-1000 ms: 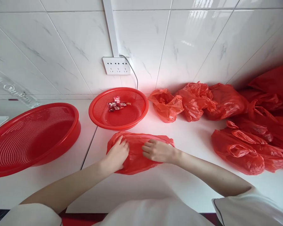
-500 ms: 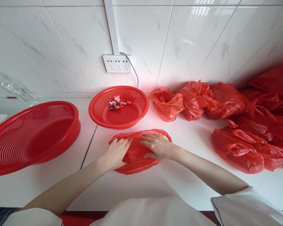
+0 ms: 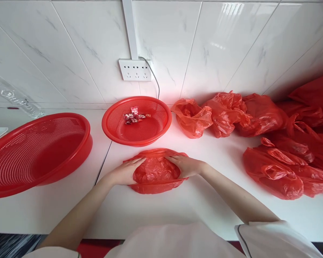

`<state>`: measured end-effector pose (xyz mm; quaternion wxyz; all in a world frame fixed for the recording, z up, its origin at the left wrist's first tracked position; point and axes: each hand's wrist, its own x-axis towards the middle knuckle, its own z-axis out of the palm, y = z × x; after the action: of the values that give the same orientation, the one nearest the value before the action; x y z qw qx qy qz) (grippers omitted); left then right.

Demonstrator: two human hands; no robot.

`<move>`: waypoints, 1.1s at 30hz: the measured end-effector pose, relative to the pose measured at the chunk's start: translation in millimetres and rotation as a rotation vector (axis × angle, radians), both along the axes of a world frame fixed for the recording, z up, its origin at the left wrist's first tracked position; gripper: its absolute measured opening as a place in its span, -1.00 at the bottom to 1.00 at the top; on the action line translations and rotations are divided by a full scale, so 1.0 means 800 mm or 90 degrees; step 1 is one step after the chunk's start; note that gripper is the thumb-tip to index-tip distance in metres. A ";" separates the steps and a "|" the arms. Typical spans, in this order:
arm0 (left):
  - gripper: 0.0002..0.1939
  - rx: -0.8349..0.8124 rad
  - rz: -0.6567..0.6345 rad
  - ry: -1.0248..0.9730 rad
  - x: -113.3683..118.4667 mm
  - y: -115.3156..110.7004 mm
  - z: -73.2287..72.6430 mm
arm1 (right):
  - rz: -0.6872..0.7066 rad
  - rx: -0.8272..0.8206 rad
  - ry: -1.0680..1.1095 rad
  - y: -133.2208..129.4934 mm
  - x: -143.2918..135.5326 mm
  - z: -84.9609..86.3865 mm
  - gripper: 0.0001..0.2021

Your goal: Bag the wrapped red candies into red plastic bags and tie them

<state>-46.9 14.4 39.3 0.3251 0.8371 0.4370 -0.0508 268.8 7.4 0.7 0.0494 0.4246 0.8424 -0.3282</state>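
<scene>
A thin red plastic bag (image 3: pixel 157 172) lies on the white counter in front of me, its mouth spread wide and its crinkled inside showing. My left hand (image 3: pixel 127 172) reaches into the left side of the mouth, fingers stretched against the plastic. On the right side, my right hand (image 3: pixel 187 165) is in the mouth too, fingers extended along the inner wall. Some fingertips are hidden by the bag. Just behind it stands a round red plastic basket (image 3: pixel 164 133) with several small wrapped candies (image 3: pixel 134 116) in it.
A larger red basket (image 3: pixel 80 154) stands on the left. Several red plastic bags (image 3: pixel 274 179), some bulging, crowd the right side and the wall. A clear bottle (image 3: pixel 18 100) lies at the back left. A power socket (image 3: pixel 136 70) with a grey cable is on the tiled wall.
My hands have gone from lying over the flattened bag to inside its mouth, near the two sides. The mouth has opened up. The view has shifted slightly.
</scene>
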 end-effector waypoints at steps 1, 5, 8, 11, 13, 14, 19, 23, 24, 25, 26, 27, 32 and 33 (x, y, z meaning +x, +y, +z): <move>-0.12 0.001 0.025 -0.046 0.002 -0.002 0.002 | 0.004 0.006 0.004 -0.001 0.000 0.001 0.06; -0.62 0.012 0.310 -0.364 0.014 -0.002 0.016 | -0.001 0.061 0.027 -0.007 -0.005 0.021 0.01; -0.59 -0.123 0.580 -0.635 0.020 0.010 0.029 | -0.012 0.133 0.071 -0.012 -0.013 0.052 -0.20; -0.60 -0.282 0.695 -0.790 0.023 0.025 0.036 | -0.011 0.169 0.123 -0.015 -0.023 0.094 -0.45; -0.60 -0.363 0.702 -0.802 0.026 0.030 0.034 | -0.018 0.181 0.157 -0.016 -0.028 0.122 -0.54; -0.59 -0.392 0.702 -0.795 0.027 0.031 0.032 | -0.025 0.192 0.174 -0.015 -0.030 0.136 -0.56; -0.62 -0.425 0.664 -0.834 0.040 0.036 0.026 | -0.077 0.262 0.273 -0.010 -0.036 0.179 -0.59; -0.76 -0.434 0.634 -0.906 0.046 0.050 0.015 | -0.126 0.287 0.307 -0.007 -0.037 0.186 -0.62; -0.80 -0.425 0.656 -0.915 0.047 0.053 0.009 | -0.128 0.280 0.311 -0.006 -0.037 0.184 -0.63; -0.84 -0.412 0.683 -0.923 0.046 0.055 0.002 | -0.125 0.268 0.314 -0.006 -0.036 0.182 -0.63; -0.87 -0.401 0.700 -0.929 0.045 0.055 -0.006 | -0.120 0.255 0.316 -0.005 -0.035 0.180 -0.64; -0.89 -0.397 0.707 -0.934 0.044 0.054 -0.013 | -0.117 0.246 0.316 -0.004 -0.033 0.177 -0.65; -0.86 -0.408 0.628 -0.931 0.043 0.039 -0.034 | -0.146 0.250 0.286 0.007 -0.019 0.165 -0.72; -0.84 -0.403 0.611 -0.932 0.045 0.036 -0.035 | -0.154 0.249 0.273 0.010 -0.017 0.162 -0.73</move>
<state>-11.1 43.0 11.3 0.7193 0.2628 0.3880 0.5128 255.5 15.2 130.4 -0.2515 0.4443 0.8239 -0.2459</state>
